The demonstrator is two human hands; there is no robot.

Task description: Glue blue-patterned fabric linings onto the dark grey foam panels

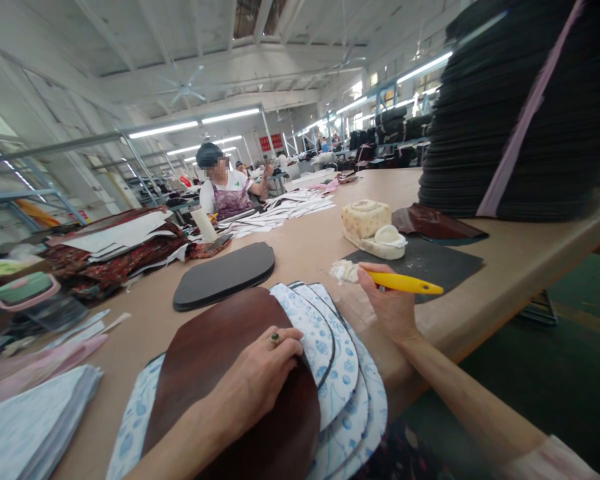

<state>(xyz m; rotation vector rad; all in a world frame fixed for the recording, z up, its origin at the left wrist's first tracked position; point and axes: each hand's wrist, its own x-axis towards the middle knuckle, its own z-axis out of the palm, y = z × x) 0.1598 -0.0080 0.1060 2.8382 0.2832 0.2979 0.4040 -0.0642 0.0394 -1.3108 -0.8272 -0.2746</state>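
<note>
My right hand [390,303] is closed round a yellow-handled brush [405,281], its bristles caked with white paste, above the brown table. Bent over the edge of a dark brown leather-like panel [220,340], the fingers of my left hand [263,370] rest on it; whether they pinch anything is hidden. Under that panel fan out several rounded blue-and-white patterned pieces [350,367]. Beyond the brush stands a crusted, cut-open paste container [367,223] with a white lump at its front, on a dark sheet [445,267].
Grey rounded panels [225,273] lie stacked ahead. A tall strapped stack of black sheets [510,120] rises at right, beside a folded brown piece [435,223]. Patterned fabric [30,427] is piled at left. Across the table, a person [227,187] sits behind white strips [285,210].
</note>
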